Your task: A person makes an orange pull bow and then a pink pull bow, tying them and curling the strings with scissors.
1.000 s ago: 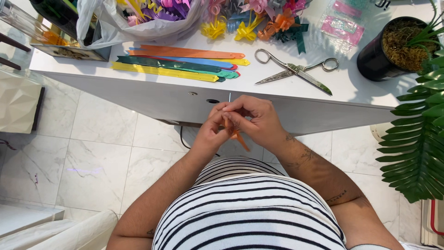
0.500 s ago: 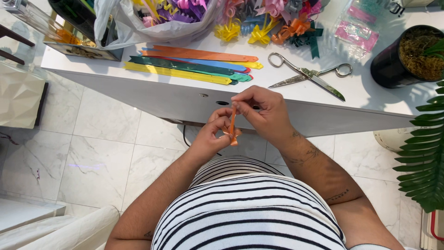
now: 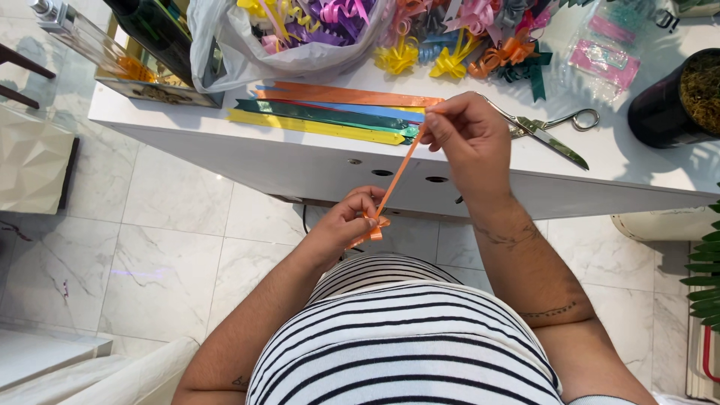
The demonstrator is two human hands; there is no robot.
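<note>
Floor: we see pale marble-look tiles (image 3: 150, 247) with grey veining and thin grout lines, filling the left and lower middle of the frame.
Table: a white table (image 3: 300, 161) runs across the upper part, its front edge in shade.
Left side: a cream faceted block (image 3: 30, 161) at the left edge; dark chair legs (image 3: 22, 75) in the upper left.
Right edge: green palm fronds (image 3: 706, 262).
Light: we find bright daylight on the tabletop, soft shadows beneath it.

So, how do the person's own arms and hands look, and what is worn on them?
Both arms are bare, with no sleeves, gloves or visible rings. The right forearm bears thin dark line tattoos; the left arm has a small one near the elbow.
</note>
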